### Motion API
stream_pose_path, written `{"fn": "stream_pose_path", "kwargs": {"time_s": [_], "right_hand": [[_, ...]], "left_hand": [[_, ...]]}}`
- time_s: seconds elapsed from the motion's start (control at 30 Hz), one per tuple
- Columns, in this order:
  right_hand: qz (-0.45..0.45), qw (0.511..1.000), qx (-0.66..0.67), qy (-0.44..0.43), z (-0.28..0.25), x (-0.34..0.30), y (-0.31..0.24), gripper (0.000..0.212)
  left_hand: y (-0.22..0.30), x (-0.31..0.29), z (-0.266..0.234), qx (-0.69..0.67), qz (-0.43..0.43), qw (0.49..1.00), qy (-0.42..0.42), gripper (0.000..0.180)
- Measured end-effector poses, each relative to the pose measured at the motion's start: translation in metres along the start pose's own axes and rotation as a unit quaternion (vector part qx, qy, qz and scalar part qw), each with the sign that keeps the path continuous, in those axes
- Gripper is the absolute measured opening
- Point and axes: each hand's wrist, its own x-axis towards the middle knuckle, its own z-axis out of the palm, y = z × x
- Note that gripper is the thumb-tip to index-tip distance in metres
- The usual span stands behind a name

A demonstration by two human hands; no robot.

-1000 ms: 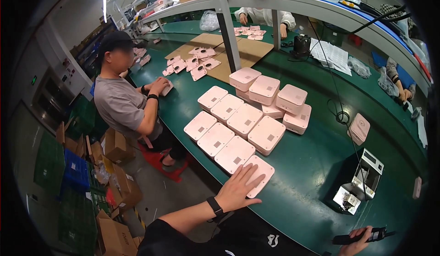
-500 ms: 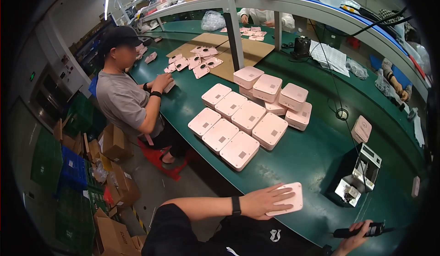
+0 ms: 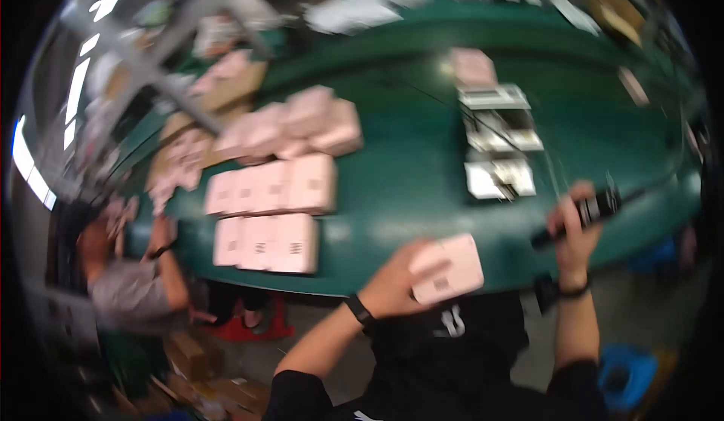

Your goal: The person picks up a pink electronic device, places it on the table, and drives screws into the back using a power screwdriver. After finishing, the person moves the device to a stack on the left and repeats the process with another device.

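Observation:
The picture is blurred by motion. My left hand (image 3: 392, 284) grips a pale pink, square box with rounded corners (image 3: 460, 266) by its left side, at the table's near edge. A small dark grille shows on the box's face. My right hand (image 3: 576, 232) is wrapped round a black electric screwdriver (image 3: 601, 207), with a cable running off to the right. Its tip points left, apart from the pink box. Beyond both hands stands a metal machine with an open top (image 3: 501, 123), possibly a screw feeder, with silvery parts at its near end.
Pink boxes stand in two rows (image 3: 260, 241) on the green table (image 3: 400, 172), with more stacked behind (image 3: 309, 112). Another pink box (image 3: 473, 68) lies past the machine. At the left a co-worker (image 3: 136, 293) handles pink parts beside cardboard (image 3: 162, 157). A thin cord crosses above the table.
My view has swung to the right. The pink box, flat under my spread left hand before, is now gripped at its side and tilted. The screwdriver remains in my right hand, now more fully in view.

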Motion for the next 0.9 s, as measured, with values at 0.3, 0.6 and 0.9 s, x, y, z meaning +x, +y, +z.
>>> {"fn": "stream_pose_path", "kwargs": {"time_s": [0.3,0.6,0.9], "right_hand": [[-0.022,0.995,0.095,-0.032,0.006,0.042,-0.045,0.011],[-0.113,0.985,0.007,-0.13,0.08,0.07,-0.051,0.011],[-0.051,0.989,-0.012,-0.136,0.074,0.057,-0.056,0.011]], "left_hand": [[0.002,0.063,0.023,-0.071,-0.042,0.997,-0.001,0.088],[0.002,0.066,0.02,-0.086,-0.055,0.994,0.025,0.088],[-0.003,0.067,0.02,-0.088,-0.057,0.994,0.04,0.088]]}}
